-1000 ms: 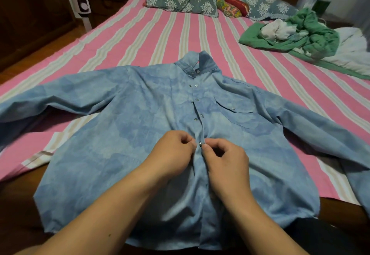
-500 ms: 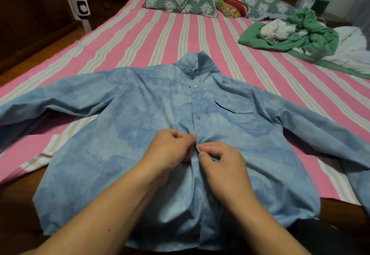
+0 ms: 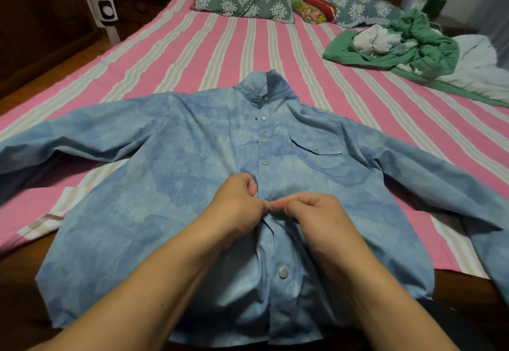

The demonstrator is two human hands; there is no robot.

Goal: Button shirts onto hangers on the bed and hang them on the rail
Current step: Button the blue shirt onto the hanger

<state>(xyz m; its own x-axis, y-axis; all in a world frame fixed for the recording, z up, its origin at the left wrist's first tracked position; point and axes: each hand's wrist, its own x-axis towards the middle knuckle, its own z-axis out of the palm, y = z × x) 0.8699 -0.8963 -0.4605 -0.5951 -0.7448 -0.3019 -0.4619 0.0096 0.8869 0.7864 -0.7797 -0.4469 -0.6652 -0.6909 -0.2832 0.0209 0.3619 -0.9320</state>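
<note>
One blue shirt lies front-up across the near end of the bed, collar toward 12 o'clock and a sleeve spread out to 9 o'clock and another to 3 o'clock. Both hands meet at the middle of its front placket. The left hand has its fingers curled, pinching the fabric edge from the 9 o'clock side; the right hand is likewise curled, thumb and fingertips pinching the opposite edge from the 3 o'clock side, the two thumbs nearly touching. Five metal snaps show along the placket: four above the hands, counting the one at the collar, and one below them toward 6 o'clock, with one more on the single chest pocket. At 12 o'clock, by the headboard, lie two grey-green patterned pillows with one red cushion between them. At 2 o'clock sits one heap of green clothing with pale garments mixed in. One standing fan stands off the bed at 11 o'clock.
</note>
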